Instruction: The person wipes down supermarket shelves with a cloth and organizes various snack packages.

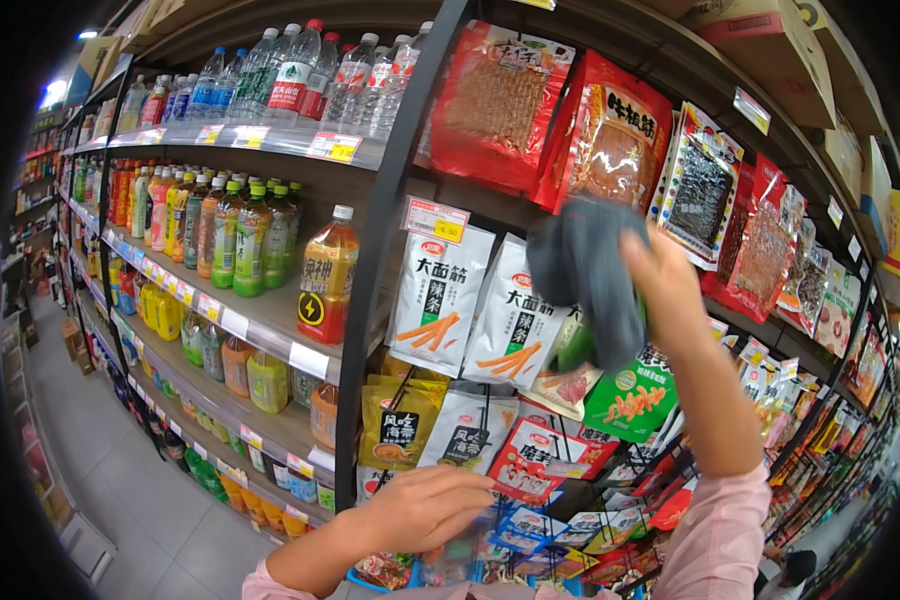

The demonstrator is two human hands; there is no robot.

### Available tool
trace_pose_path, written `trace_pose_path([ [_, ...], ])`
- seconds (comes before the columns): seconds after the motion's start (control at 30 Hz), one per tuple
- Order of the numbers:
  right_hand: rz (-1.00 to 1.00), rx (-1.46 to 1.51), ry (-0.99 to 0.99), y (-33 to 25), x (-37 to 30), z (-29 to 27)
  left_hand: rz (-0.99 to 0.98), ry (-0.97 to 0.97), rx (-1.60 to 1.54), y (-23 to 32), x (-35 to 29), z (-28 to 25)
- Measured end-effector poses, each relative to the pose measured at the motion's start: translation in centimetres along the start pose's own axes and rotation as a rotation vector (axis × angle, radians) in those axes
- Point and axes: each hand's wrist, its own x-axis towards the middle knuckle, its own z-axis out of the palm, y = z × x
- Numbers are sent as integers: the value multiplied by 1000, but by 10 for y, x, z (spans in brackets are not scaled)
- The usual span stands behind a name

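Note:
My right hand is raised in front of the hanging snack packs, its fingers closed around a dark grey, folded cloth that is smeared by motion. Behind the cloth hang white snack pouches and a green snack pouch, which it partly hides. Lower down, my left hand holds nothing; its fingers stretch to the right, just in front of a red and white snack pouch. Whether they touch the pouch I cannot tell. A grey and white pouch hangs just above this hand.
A black shelf post divides the hanging packs from drink shelves at left. An orange drink bottle stands beside it. Large red packs hang above, with cardboard boxes on top. A tiled floor runs along the left.

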Motion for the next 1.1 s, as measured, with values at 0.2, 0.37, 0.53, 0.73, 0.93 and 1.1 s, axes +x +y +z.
trace_pose_path([
  [0.2,-84,51,182,16,191,-33,11,11,-67,-24,-8,17],
  [0.37,-327,-339,258,56,324,-26,-100,71,-63,-52,-23,18],
  [0.53,-274,-447,286,60,376,-19,-297,14,-77,-80,-54,17],
  [0.73,-249,-659,425,62,425,-43,-409,-14,-21,-96,-76,2],
  [0.93,-555,-1040,743,85,439,-61,-412,-116,-69,-116,-76,-12],
  [1.1,-366,-816,864,70,407,-4,-452,-163,-108,-122,-80,-21],
])
